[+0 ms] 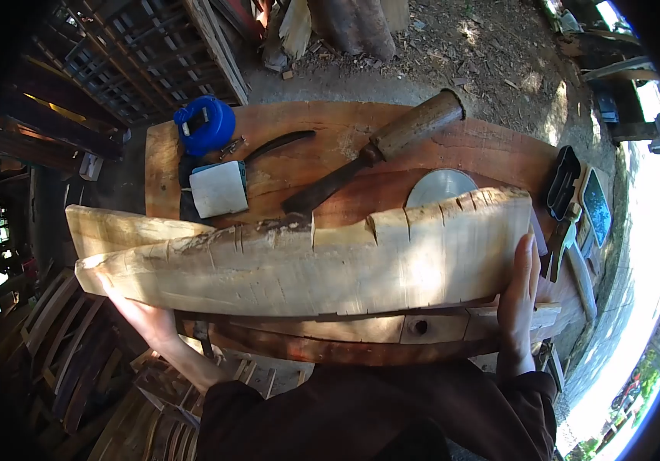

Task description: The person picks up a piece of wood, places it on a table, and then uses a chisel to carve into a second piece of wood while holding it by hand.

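Observation:
A long pale slab of wood with a rough, notched upper edge spans the view above the workbench. My left hand grips its left end from below, the fingers partly hidden behind the wood. At the right end my right hand is pressed against the side, fingers pointing up. A second pale piece shows behind the slab at the left. Just beyond the slab, a chisel-like tool with a thick wooden handle lies on the bench, next to a round translucent disc.
A blue container, a white pad and a curved dark strip lie at the bench's back left. Dark and blue-rimmed trays and a green-handled tool are at the right. Curved wooden pieces stand lower left.

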{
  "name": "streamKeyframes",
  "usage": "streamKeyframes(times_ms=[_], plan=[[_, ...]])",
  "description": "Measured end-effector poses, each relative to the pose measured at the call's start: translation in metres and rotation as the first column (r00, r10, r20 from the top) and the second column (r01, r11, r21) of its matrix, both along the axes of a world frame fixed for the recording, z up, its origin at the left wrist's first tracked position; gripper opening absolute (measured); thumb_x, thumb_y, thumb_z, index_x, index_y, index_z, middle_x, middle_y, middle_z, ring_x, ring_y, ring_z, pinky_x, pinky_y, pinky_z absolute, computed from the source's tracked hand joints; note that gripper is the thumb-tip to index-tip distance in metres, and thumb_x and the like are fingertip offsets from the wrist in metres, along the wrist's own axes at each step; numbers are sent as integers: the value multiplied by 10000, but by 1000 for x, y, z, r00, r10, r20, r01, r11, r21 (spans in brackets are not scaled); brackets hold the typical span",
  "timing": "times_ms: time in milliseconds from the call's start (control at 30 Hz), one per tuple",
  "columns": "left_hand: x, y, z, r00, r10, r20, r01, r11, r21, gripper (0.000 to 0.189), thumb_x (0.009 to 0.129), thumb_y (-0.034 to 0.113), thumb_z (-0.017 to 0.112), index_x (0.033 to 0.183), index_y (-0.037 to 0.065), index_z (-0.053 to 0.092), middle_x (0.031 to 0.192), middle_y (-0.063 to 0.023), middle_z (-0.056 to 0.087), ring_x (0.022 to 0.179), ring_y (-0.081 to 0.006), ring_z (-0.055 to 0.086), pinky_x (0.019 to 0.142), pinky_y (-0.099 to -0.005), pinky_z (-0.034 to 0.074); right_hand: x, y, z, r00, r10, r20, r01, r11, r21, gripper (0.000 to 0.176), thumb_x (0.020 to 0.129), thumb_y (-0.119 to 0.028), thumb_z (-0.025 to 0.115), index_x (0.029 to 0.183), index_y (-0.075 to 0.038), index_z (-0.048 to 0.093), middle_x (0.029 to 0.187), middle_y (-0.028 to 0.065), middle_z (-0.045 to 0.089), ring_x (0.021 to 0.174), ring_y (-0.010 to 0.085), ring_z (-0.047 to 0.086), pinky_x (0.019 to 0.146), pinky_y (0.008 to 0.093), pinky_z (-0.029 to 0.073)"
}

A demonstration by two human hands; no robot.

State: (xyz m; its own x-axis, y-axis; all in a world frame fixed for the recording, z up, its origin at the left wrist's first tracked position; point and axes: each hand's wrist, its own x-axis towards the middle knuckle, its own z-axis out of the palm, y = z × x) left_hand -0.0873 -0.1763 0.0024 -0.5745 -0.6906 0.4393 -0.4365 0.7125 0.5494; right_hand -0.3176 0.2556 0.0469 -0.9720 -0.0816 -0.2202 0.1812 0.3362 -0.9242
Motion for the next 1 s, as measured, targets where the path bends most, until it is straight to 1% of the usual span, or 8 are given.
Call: streamKeyframes(times_ms=[67, 100, 133, 400, 467, 600, 733, 1000], plan=[[-2, -1, -3, 998, -43, -49, 48, 994, 99, 939, 870, 358, 730, 1524, -41, 188, 1501, -207, 344, 1367, -270, 373, 1152, -391, 300, 0, 0, -1, 993, 96, -75, -93, 995, 33, 399, 1078, -305, 403, 1293, 17, 502, 1127, 94, 607, 1078, 145, 518, 979, 287, 375], [-12, -8, 3, 855, 266, -446, 180, 654, 735, 631, 938, 450, 635, 1425, 95, 448, 1395, -98, 517, 1254, -244, 519, 1022, -428, 470, 2, -8, 7, 992, 77, -101, -75, 997, 20, 332, 1058, -245, 467, 1258, 15, 522, 1085, 82, 615, 1033, 135, 533, 939, 271, 401], [-19, -11, 21, 707, 532, -466, 373, 280, 885, 534, 952, 467, 604, 1360, 134, 514, 1321, -56, 578, 1168, -230, 582, 951, -443, 528, 1, -5, 7, 991, 70, -115, -69, 998, 7, 332, 1058, -245, 467, 1258, 15, 522, 1085, 82, 615, 1033, 135, 533, 939, 271, 401], [-44, -30, 4, 729, 576, -370, 540, -151, 828, 529, 855, 510, 722, 1151, 84, 615, 1027, -50, 693, 873, -166, 671, 760, -316, 559, -16, 5, -16, 928, 131, -350, -159, 986, -53, 465, 1029, -343, 533, 1269, 56, 527, 1133, 157, 632, 1081, 197, 583, 962, 308, 427], [-58, -3, 23, 731, 607, -312, 432, -57, 900, 500, 865, 512, 711, 1100, 81, 617, 941, -41, 671, 760, -124, 625, 663, -262, 508, -22, 11, -24, 838, 169, -520, -134, 986, 103, 517, 1014, -368, 554, 1298, 62, 513, 1176, 187, 624, 1130, 241, 586, 994, 333, 420], [-59, -8, 16, 732, 591, -339, 457, -58, 887, 613, 851, 529, 715, 1218, 58, 577, 1137, -102, 665, 1002, -219, 656, 867, -375, 548, -19, 13, -15, 870, 206, -447, -148, 976, 161, 547, 992, -382, 580, 1294, 71, 523, 1197, 245, 617, 1131, 317, 599, 975, 360, 449], [-56, -15, 6, 738, 520, -431, 535, -60, 843, 725, 825, 496, 756, 1339, 55, 498, 1311, -139, 584, 1219, -292, 565, 1043, -473, 470, -30, 18, -26, 723, 190, -664, -25, 968, 250, 469, 950, -308, 644, 1195, 88, 593, 1071, 236, 635, 1016, 358, 629, 881, 400, 484], [-53, -2, 9, 649, 621, -440, 577, -24, 816, 753, 823, 525, 749, 1345, 44, 497, 1321, -162, 578, 1222, -317, 562, 1049, -504, 469, -24, 22, -27, 667, 229, -709, 14, 948, 319, 429, 925, -253, 653, 1169, 95, 594, 1064, 275, 622, 964, 421, 631, 859, 450, 493]])
